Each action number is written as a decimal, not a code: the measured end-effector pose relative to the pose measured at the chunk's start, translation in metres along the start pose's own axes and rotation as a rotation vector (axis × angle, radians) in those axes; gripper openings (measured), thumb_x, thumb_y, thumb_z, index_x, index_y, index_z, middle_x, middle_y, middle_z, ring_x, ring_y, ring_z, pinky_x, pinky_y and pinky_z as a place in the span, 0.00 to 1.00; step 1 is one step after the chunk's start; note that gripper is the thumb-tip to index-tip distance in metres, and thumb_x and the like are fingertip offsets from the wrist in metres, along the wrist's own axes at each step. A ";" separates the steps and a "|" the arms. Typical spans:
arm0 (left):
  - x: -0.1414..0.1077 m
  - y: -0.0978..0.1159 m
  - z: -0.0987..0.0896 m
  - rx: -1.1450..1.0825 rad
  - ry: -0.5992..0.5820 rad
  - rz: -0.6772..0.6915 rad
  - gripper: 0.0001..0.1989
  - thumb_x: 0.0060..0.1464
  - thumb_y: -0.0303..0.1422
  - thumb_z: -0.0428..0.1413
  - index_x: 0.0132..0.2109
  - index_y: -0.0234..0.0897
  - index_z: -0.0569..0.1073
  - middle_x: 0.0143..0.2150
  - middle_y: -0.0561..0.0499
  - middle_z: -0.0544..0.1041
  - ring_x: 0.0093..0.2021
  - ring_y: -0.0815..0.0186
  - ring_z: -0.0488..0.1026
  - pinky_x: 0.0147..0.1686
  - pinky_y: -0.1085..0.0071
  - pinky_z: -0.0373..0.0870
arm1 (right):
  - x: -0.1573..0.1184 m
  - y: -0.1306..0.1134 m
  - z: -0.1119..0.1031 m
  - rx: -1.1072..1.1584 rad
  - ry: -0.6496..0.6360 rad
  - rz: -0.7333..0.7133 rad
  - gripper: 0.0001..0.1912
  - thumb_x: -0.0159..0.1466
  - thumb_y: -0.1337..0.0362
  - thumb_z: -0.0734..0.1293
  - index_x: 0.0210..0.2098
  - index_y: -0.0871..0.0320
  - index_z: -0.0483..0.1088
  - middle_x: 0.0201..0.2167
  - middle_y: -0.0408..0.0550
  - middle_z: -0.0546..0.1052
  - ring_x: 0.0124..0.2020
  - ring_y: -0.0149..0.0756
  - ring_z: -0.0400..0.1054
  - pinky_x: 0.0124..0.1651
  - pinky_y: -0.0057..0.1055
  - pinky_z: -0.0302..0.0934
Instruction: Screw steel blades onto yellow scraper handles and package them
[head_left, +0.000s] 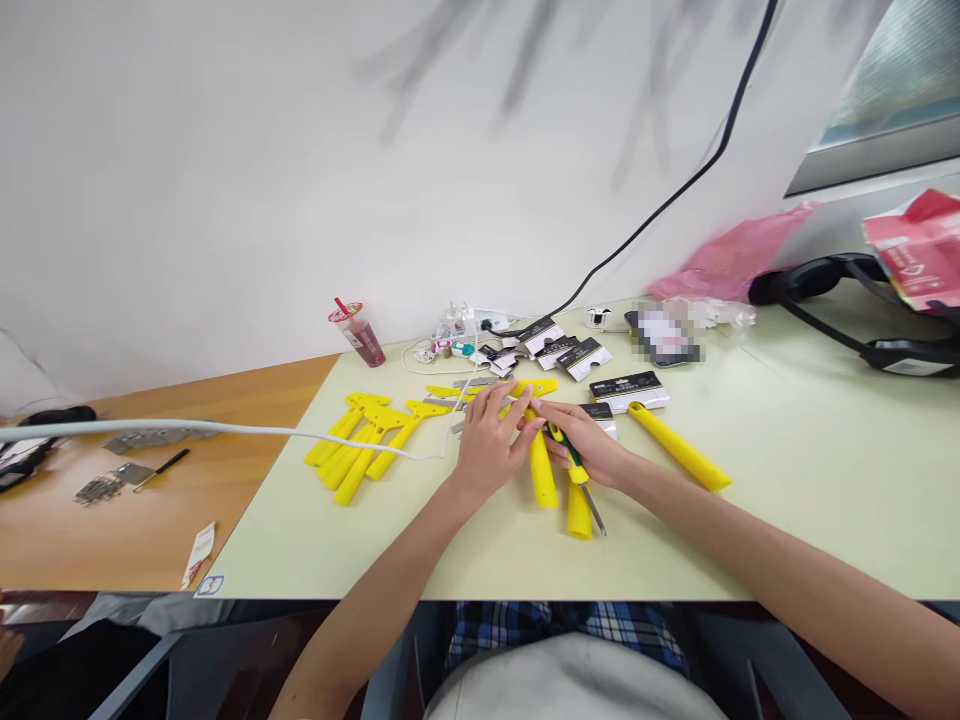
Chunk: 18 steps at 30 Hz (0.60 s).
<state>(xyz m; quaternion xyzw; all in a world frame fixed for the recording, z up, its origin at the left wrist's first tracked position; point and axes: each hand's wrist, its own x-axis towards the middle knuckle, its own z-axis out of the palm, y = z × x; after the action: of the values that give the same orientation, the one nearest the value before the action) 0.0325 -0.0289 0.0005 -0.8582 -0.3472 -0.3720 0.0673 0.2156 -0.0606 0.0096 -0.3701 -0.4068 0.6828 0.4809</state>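
Left hand (489,440): fingers laid over the head end of a yellow plastic scraper with a tubular handle (543,470), thumb beside the handle; how firmly it grips cannot be told. Right hand (589,438): curled round a screwdriver with a yellow and dark green handle (577,470), metal shaft pointing down toward the person, fingertips close to the same scraper.

Scraper: between the two hands, head away from the person, handle end toward the near edge of the pale green surface (795,500). Beneath the screwdriver: a second yellow tubular handle (579,518), upper part hidden.

Left of the hands: a cluster of yellow plastic scraper bodies with wide heads (360,468), handles toward the person, some overlapping. Behind the left hand: flat grey metal strips (480,382), partly covered.

Right of the hands: one yellow tubular handle, lying aslant (679,446); its upper end just beside a black-and-white printed card (630,398).

Back of the surface: further black-and-white cards, overlapping (585,360); a dark-edged phone, screen obscured (664,338); a clear plastic cup of red drink (365,342); a pink plastic bag (727,258).

Far left: an orange-brown wooden tabletop (247,450), bearing a pile of small metal parts (97,489).
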 end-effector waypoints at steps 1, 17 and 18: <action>0.000 0.000 0.000 0.010 -0.005 -0.005 0.23 0.77 0.44 0.54 0.71 0.41 0.77 0.68 0.39 0.78 0.70 0.50 0.71 0.70 0.51 0.69 | 0.000 0.000 0.000 0.003 0.001 0.002 0.27 0.60 0.39 0.80 0.33 0.55 0.73 0.15 0.34 0.64 0.15 0.25 0.51 0.17 0.23 0.51; -0.002 0.015 0.002 -0.006 -0.087 -0.116 0.26 0.76 0.44 0.53 0.75 0.47 0.72 0.74 0.40 0.73 0.74 0.48 0.68 0.71 0.46 0.69 | 0.002 0.001 0.001 0.045 0.030 -0.046 0.26 0.55 0.42 0.83 0.35 0.55 0.75 0.18 0.33 0.64 0.16 0.24 0.51 0.16 0.23 0.52; -0.003 0.016 0.003 -0.029 -0.084 -0.123 0.27 0.75 0.44 0.54 0.75 0.47 0.72 0.74 0.40 0.73 0.74 0.46 0.68 0.71 0.44 0.70 | 0.002 0.001 0.001 0.041 0.033 -0.045 0.26 0.56 0.42 0.82 0.36 0.55 0.75 0.18 0.33 0.64 0.16 0.24 0.51 0.16 0.23 0.52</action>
<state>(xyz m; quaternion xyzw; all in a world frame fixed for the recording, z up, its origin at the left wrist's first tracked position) 0.0433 -0.0410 -0.0011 -0.8510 -0.3963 -0.3441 0.0171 0.2141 -0.0592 0.0086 -0.3621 -0.3931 0.6737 0.5104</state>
